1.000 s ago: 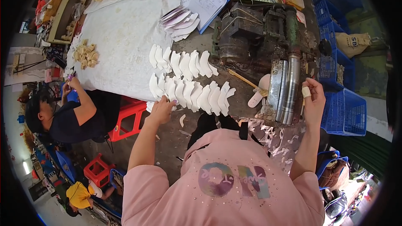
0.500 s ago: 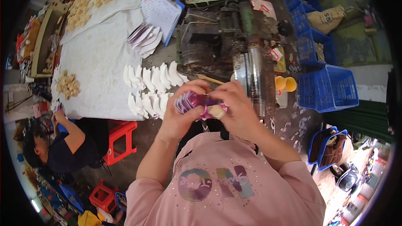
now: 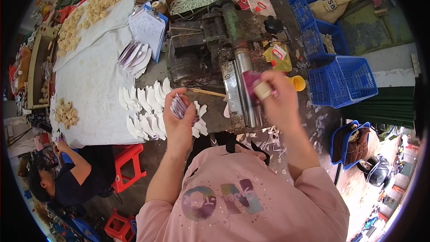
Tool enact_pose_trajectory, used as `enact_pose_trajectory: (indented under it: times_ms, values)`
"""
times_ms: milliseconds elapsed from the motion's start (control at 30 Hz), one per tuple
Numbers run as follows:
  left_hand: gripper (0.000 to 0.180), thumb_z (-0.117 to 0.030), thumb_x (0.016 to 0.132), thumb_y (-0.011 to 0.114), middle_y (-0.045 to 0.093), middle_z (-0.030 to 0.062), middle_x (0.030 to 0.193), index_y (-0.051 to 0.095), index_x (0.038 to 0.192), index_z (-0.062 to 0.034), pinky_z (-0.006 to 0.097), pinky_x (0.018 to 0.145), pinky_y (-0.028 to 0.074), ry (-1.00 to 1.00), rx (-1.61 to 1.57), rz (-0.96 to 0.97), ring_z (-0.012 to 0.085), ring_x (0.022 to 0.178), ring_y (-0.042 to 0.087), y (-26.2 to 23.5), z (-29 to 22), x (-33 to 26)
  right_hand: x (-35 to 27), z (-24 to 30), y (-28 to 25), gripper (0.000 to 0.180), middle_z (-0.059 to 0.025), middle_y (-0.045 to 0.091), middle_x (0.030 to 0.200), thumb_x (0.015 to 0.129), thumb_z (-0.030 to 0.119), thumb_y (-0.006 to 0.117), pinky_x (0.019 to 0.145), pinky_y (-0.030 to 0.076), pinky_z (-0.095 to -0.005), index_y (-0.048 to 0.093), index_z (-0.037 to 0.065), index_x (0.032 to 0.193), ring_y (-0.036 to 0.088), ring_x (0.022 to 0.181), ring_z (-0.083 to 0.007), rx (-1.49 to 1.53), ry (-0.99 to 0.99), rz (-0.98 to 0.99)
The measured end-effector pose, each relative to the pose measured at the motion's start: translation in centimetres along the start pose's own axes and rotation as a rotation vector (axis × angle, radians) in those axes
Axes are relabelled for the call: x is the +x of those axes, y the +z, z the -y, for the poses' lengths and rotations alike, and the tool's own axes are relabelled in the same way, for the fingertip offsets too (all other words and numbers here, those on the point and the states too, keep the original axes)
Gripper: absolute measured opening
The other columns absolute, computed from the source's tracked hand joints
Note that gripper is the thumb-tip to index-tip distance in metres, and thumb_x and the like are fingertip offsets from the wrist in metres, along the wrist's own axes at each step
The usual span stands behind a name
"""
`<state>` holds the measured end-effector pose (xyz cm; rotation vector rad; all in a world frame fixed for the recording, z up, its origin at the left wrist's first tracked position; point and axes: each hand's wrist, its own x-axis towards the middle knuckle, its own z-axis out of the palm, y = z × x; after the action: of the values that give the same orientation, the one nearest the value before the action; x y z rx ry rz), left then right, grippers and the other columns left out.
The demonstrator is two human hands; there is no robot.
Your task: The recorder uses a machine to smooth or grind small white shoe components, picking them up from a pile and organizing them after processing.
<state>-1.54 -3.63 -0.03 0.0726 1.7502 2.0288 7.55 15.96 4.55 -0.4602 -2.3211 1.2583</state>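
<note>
In my left hand (image 3: 180,118) is a stack of thin white-and-purple pieces (image 3: 178,106), its fingers wrapped round them. My right hand (image 3: 282,98), smeared by motion, grips a small cream block with a purple covering (image 3: 262,90). That block is at the shiny metal roller (image 3: 247,78) of a greasy machine; whether it touches cannot be made out. White curved pieces (image 3: 145,101) lie in two rows beside my left hand. Between the hands, a thin wooden stick (image 3: 207,92) rests at the machine's front.
Cream blocks (image 3: 67,115) sit on the white cloth (image 3: 92,89) at left. A clipboard with papers (image 3: 148,29) and a fanned stack of curved pieces (image 3: 134,58) lie behind. Blue crates (image 3: 345,83) stand at right, near a yellow cup (image 3: 296,83). A person (image 3: 67,170) sits at the left.
My hands were together at the purple-and-cream block and have parted. My right hand carried the block right to the roller; my left stays left with the stack. The head view has shifted.
</note>
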Motion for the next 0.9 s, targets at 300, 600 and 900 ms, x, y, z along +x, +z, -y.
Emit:
enact_pose_trajectory:
  times_ms: [300, 600, 900]
  values:
    - [0.059, 0.008, 0.069, 0.06, 0.036, 0.0206, 0.127, 0.043, 0.125, -0.004, 0.043, 0.091, 0.044, 0.355, 0.849, 0.596, 0.042, 0.112, 0.045, 4.7, 1.3, -0.8, 0.9, -6.7, -2.6, 0.01, -0.0135, 0.062, 0.08, 0.076, 0.001, 0.056, 0.072, 0.044, -0.0402, 0.06, 0.003, 0.085, 0.058, 0.081, -0.0323, -0.431, 0.072, 0.349]
    - [0.046, 0.009, 0.068, 0.059, 0.047, 0.0145, 0.119, 0.055, 0.111, -0.0066, 0.038, 0.094, 0.042, 0.333, 0.618, 0.35, 0.0342, 0.11, 0.05, 0.6, 1.2, -0.4, 0.0, 1.7, -1.4, 0.013, -0.0102, 0.062, 0.088, 0.081, 0.002, 0.059, 0.074, 0.045, -0.0319, 0.06, 0.001, 0.094, 0.059, 0.083, -0.0213, 0.291, -0.023, 0.183]
    - [0.048, 0.011, 0.067, 0.056, 0.051, 0.012, 0.123, 0.055, 0.114, -0.003, 0.04, 0.091, 0.039, 0.393, 1.362, -0.218, 0.0329, 0.114, 0.049, -24.3, 5.7, 1.0, -6.0, 10.6, 0.4, 0.024, -0.0191, 0.063, 0.089, 0.088, 0.014, 0.055, 0.071, 0.048, -0.039, 0.058, -0.005, 0.102, 0.061, 0.083, -0.0298, 0.894, -0.318, 0.421]
